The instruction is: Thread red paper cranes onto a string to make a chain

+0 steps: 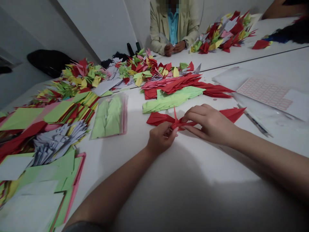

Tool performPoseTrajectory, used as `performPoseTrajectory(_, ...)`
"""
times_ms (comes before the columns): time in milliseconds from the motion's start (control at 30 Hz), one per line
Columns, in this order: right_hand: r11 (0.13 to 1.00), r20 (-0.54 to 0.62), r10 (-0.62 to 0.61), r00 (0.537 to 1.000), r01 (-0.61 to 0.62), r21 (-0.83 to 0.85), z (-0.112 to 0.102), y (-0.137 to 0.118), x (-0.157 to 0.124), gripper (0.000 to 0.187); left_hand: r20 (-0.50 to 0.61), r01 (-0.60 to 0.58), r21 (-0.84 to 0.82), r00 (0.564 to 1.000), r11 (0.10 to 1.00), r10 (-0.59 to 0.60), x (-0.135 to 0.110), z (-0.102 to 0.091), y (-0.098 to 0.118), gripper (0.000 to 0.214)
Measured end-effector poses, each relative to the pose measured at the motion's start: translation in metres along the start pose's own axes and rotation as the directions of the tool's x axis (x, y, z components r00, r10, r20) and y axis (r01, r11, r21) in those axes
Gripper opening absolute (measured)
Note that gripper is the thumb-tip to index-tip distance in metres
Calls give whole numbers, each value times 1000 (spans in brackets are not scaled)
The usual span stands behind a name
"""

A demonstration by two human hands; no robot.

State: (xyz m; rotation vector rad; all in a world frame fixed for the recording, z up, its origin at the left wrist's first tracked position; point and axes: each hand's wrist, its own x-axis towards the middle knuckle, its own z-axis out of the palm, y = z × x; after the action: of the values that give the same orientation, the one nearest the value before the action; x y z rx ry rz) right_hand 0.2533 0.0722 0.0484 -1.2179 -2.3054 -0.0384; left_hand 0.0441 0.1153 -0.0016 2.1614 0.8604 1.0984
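Observation:
A red folded-paper piece (177,122) with a thin point sticking up is held between both hands above the table. My left hand (161,137) pinches its lower left part with thumb and fingers. From the right, my right hand (207,124) grips its other side, fingertips closed on the paper. Just behind the fingers lies a red folded paper (158,118), and another red folded piece (233,114) shows beyond my right wrist. Farther back are stacks of light green folded papers (173,99) and red folded papers (178,84).
A clear packet of green folded papers (107,117) lies at left, near stacked coloured sheets (48,174). Heaps of folded paper pieces (154,67) line the back. A pen (257,121) and a printed sheet (265,93) lie right. Opposite sits a person (173,32).

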Motion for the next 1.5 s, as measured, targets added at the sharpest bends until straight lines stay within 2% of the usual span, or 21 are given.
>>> performPoseTrajectory(167,999,27,12,1000,-11,-47,4,-7,-1,23,52,-208,183,978,961,202,-1,-3,3,13)
performPoseTrajectory(367,999,44,16,999,-14,-47,6,-18,-3,25,164,-407,351,913,843,373,-4,-4,-1,13)
performPoseTrajectory(567,997,15,-68,998,69,-37,12,-19,-5,26,159,-413,377,911,829,382,-2,-2,3,18)
performPoseTrajectory(667,995,11,-90,996,90,-46,13,-20,-6,24,161,-462,420,885,781,437,-1,-3,5,18)
performPoseTrajectory(800,998,5,-48,999,48,-42,13,-20,-6,20,177,-517,511,845,687,504,-1,-5,4,21)
performPoseTrajectory(867,999,4,-31,1000,31,-26,13,-20,-6,18,187,-532,519,834,669,518,-1,-6,4,24)
performPoseTrajectory(1100,999,-2,43,999,-43,-18,7,-19,-4,12,124,-500,536,844,681,522,-1,-7,7,28)
performPoseTrajectory(1267,993,-23,114,993,-115,-24,1,-10,-3,14,72,-417,512,892,751,446,-1,-6,5,28)
performPoseTrajectory(1367,985,-48,170,984,-168,45,-3,-4,-3,15,2,-373,482,905,793,425,0,-6,4,28)
performPoseTrajectory(1500,990,-46,134,990,-132,52,-3,-1,-3,22,-55,-288,427,938,857,342,1,-4,3,29)
